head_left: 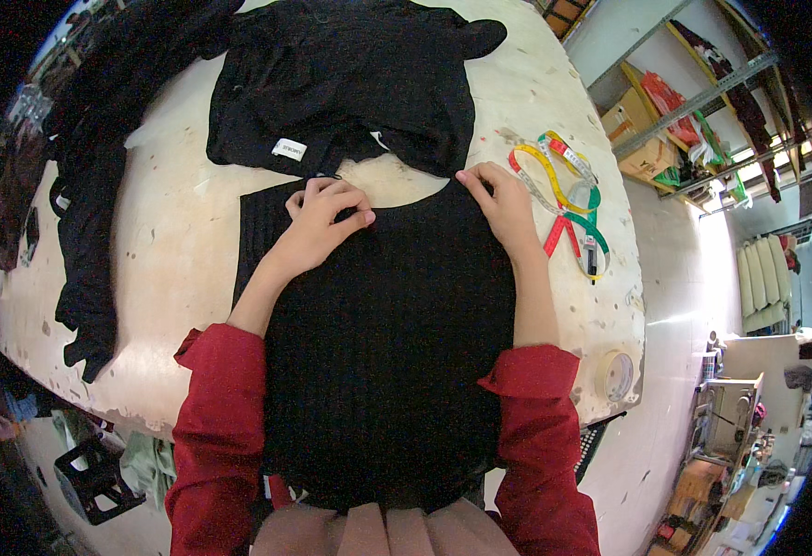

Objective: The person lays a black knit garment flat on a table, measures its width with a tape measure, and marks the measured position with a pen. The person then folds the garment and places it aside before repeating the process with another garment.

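A black ribbed knit fabric piece [387,352] with a curved neck cutout lies over the near part of the pale table, reaching down over its front edge. My left hand [327,218] is at the left side of the curve, its thumb and index finger pinched together at the edge and the other fingers bent. My right hand [503,206] pinches the upper right corner of the same piece between thumb and fingers. Just beyond both hands lies a black garment [346,83] with a white label [289,149]; its lower edge comes close to the cutout.
A multicoloured tape measure [563,199] lies looped right of my right hand. Nearer on the pale table [179,278] is a roll of tape [615,375]. Dark garments [91,213] line the left side. Shelving with a cardboard box [635,134] stands beyond the right edge.
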A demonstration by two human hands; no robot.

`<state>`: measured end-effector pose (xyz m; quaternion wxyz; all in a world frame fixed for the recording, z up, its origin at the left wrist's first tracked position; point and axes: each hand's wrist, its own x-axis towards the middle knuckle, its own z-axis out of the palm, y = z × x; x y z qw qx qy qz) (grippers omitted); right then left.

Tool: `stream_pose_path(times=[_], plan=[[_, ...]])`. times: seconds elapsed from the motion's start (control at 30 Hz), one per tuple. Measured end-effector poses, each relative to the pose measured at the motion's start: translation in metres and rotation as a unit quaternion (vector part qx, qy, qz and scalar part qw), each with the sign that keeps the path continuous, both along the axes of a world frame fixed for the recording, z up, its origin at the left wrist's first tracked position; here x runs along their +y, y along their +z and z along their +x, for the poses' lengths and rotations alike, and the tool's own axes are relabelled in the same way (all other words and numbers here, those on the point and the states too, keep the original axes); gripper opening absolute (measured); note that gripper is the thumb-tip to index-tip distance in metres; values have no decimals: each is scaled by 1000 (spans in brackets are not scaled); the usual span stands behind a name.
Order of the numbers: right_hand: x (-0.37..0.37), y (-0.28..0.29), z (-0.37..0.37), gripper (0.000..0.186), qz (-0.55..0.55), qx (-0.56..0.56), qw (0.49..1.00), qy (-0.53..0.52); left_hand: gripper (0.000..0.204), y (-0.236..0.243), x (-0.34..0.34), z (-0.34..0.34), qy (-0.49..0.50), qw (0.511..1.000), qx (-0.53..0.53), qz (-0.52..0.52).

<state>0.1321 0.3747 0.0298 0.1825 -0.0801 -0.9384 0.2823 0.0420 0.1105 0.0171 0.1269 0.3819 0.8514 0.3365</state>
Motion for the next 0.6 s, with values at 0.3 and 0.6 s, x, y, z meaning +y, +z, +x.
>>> stream_pose_path(times=[0.3,0.6], plan=[[31,4,7,39,-115,-79,989,-54,19,7,6,0,4,998,49,-35],[48,18,54,36,-172,-161,967,-94,30,19,83,-10,-51,988,114,90]])
